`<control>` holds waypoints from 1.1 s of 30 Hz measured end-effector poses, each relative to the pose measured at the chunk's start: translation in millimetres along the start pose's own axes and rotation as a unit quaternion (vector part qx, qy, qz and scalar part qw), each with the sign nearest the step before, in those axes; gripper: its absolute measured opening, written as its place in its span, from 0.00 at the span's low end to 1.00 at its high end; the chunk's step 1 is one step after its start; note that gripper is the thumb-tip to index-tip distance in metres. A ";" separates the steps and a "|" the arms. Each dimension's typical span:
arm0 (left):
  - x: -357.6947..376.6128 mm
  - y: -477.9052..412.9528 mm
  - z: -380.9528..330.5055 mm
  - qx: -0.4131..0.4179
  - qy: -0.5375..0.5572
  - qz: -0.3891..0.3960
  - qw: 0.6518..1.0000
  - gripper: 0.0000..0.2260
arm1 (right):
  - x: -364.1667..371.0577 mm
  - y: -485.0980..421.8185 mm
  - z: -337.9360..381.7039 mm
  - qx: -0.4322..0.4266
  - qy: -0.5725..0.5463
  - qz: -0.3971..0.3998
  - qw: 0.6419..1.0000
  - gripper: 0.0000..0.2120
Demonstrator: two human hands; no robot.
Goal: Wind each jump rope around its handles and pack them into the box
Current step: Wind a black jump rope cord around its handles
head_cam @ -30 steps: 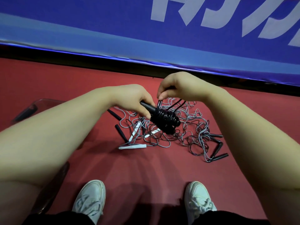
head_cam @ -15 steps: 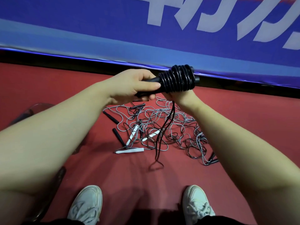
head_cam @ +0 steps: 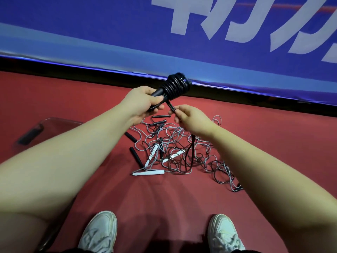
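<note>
Two grips: the left hand (head_cam: 144,103) clamps the handles (head_cam: 158,92) steady so the right hand (head_cam: 191,118), pinching the loose rope (head_cam: 171,106), can wind.

black rope coil (head_cam: 176,86), red floor (head_cam: 273,128) — white shoes (head_cam: 99,232)

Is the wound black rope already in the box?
No, the left hand holds the black rope in the air, away from the box, while the right hand pinches its loose end.

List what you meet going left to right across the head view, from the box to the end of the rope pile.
Clear box → left hand gripping the wound black jump rope → right hand pinching its loose cord → rightmost black handle of the tangled ropes.
</note>
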State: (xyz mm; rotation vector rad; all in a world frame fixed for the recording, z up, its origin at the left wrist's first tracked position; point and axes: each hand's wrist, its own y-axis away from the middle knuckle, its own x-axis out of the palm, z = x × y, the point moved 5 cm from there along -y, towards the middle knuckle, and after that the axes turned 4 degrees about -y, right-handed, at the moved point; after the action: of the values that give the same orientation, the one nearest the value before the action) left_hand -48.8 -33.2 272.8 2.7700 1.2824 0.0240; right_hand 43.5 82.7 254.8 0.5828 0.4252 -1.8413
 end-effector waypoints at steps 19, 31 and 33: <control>-5.3 -2.2 2.7 0.200 -0.495 -0.038 0.845 0.07 | 0.0 11.9 37.8 0.100 0.043 0.064 0.992 0.16; 21.8 13.1 16.9 0.313 -0.575 0.149 0.741 0.09 | -24.5 21.7 16.7 0.216 -0.030 0.114 0.969 0.17; 29.4 16.1 17.4 0.314 -0.561 0.194 0.741 0.10 | -32.6 21.4 25.3 0.152 0.137 0.093 0.974 0.17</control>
State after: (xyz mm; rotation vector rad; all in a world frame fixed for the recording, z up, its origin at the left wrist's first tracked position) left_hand -16.7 -22.5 256.1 2.4516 0.3584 -1.9890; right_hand 68.0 86.7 294.2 1.0602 0.2586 -1.6603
